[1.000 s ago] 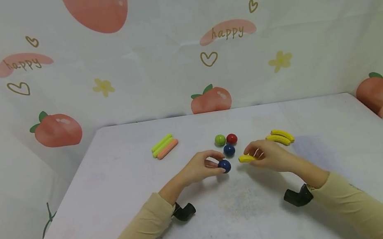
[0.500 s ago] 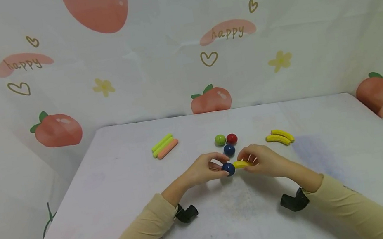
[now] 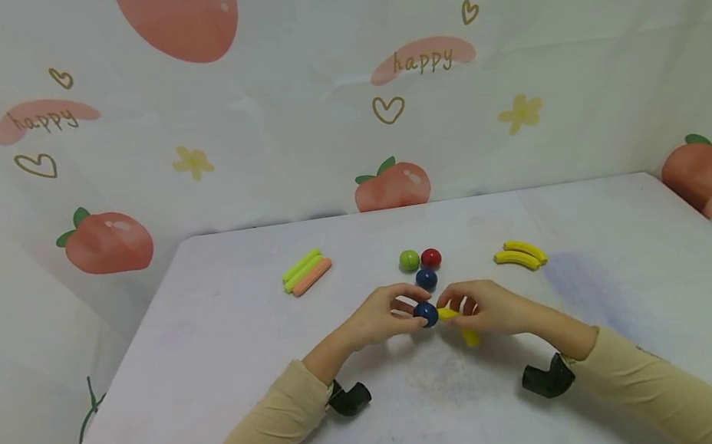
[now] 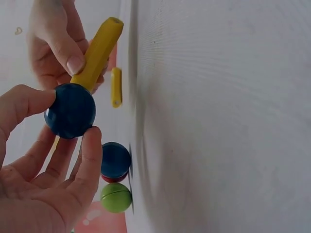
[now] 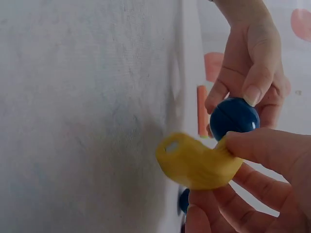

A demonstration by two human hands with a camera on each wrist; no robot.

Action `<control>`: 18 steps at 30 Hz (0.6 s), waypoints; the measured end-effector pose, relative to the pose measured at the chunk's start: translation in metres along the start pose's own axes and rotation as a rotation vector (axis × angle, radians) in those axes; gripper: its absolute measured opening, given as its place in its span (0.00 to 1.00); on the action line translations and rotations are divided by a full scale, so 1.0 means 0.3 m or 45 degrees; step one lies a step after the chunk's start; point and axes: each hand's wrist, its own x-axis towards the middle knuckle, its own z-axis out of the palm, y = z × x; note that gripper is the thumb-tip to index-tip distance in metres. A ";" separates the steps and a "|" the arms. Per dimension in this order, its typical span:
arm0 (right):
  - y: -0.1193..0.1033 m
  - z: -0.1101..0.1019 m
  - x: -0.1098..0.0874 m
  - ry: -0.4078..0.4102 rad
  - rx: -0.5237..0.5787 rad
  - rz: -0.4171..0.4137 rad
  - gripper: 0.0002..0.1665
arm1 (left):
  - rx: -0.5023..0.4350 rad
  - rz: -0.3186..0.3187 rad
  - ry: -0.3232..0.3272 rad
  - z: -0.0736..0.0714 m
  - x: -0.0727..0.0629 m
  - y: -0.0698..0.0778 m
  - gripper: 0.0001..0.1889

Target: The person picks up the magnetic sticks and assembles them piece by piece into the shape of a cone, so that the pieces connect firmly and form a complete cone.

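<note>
My left hand (image 3: 385, 317) pinches a glossy blue ball (image 3: 426, 313) between thumb and fingertips, above the middle of the table. From the other side, my right hand (image 3: 488, 307) grips a curved yellow rod (image 5: 197, 167) by its middle. One rod end meets the ball's right side. Its free end, with a small grey disc in it, points toward me and down in the head view. The left wrist view shows the yellow rod (image 4: 99, 53) against the blue ball (image 4: 70, 110). Fingers cover part of the rod in the head view.
Just behind the hands lie a second blue ball (image 3: 426, 279), a red ball (image 3: 431, 257) and a green ball (image 3: 409, 260). Two curved yellow rods (image 3: 517, 259) rest at right. Straight green rods (image 3: 300, 265) and an orange rod (image 3: 312, 277) lie at back left.
The right hand has moved left and toward me, bringing the yellow rod to the ball. The rod has since turned, its free end swinging toward me. The left hand has shifted slightly right.
</note>
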 end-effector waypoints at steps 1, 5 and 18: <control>0.000 0.003 0.000 -0.003 0.006 0.002 0.14 | -0.002 0.003 0.000 0.001 0.001 -0.001 0.20; 0.000 0.013 0.003 -0.020 0.012 0.001 0.14 | -0.007 0.022 0.000 0.005 0.004 -0.003 0.20; -0.001 0.029 0.011 -0.009 0.163 0.118 0.13 | -0.121 0.004 0.109 0.025 0.011 0.004 0.21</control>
